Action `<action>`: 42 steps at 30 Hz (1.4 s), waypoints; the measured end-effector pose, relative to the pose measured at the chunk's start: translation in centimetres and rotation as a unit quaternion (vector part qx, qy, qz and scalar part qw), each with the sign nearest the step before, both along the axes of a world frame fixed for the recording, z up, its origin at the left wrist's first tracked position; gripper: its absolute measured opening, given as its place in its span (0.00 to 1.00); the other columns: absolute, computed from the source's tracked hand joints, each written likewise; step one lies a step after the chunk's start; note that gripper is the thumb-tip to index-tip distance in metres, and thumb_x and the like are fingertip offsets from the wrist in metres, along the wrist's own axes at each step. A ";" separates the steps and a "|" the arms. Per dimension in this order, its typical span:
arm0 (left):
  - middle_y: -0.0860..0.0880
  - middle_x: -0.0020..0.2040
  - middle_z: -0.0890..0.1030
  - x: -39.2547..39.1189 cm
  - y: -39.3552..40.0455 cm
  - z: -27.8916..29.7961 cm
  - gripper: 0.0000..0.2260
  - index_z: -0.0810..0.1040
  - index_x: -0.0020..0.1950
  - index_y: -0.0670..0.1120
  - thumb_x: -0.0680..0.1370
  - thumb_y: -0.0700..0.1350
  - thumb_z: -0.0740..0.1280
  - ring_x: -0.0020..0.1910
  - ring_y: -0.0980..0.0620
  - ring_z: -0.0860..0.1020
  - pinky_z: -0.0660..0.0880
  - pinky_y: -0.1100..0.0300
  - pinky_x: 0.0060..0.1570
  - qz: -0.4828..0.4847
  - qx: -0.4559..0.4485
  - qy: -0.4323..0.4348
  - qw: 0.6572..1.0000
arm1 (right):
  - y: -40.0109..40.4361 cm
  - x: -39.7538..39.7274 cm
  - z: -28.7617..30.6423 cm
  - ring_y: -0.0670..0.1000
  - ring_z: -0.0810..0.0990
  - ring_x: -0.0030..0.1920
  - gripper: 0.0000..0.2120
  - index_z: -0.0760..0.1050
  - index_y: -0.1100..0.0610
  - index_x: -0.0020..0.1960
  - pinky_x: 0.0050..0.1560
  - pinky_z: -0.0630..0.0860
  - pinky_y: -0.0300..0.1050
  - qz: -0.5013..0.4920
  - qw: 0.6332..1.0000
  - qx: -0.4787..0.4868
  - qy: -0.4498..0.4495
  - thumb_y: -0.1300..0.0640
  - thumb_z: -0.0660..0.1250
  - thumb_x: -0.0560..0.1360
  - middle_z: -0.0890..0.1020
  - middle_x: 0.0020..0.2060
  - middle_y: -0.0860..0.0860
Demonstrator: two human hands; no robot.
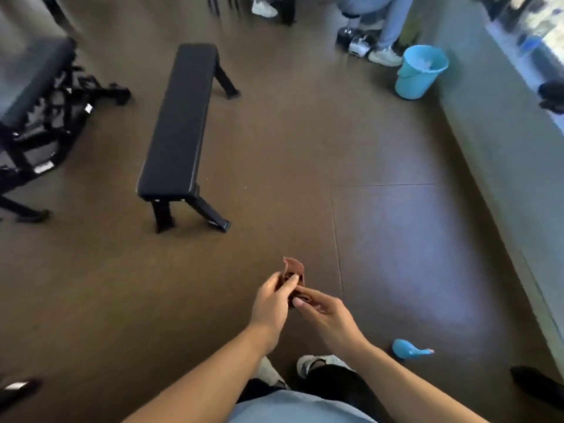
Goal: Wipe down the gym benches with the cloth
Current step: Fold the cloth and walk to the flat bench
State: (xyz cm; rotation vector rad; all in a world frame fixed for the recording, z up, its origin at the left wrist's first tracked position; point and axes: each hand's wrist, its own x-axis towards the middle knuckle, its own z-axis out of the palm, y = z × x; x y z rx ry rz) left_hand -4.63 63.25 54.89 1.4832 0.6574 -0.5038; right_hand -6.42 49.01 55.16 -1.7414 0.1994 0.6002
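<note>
Head view: we pinch a small crumpled reddish-brown cloth [293,277] between left hand [272,303] and right hand [324,309], seemingly folding it. Next we likely carry it to the flat black padded bench [177,126] at eleven o'clock, well apart.

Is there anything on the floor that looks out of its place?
Yes. A blue spray bottle lies on its side on the floor, beside the person's feet, not standing upright. The blue bucket by the wall looks slightly tilted.
</note>
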 end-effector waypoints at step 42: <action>0.56 0.52 0.86 22.0 41.4 3.2 0.09 0.83 0.60 0.55 0.81 0.48 0.70 0.55 0.54 0.83 0.79 0.54 0.60 0.206 0.063 -0.016 0.976 | 43.2 35.4 2.2 0.47 0.86 0.50 0.07 0.82 0.44 0.53 0.49 0.83 0.41 0.301 0.949 -0.013 -0.095 0.56 0.72 0.80 0.86 0.47 0.43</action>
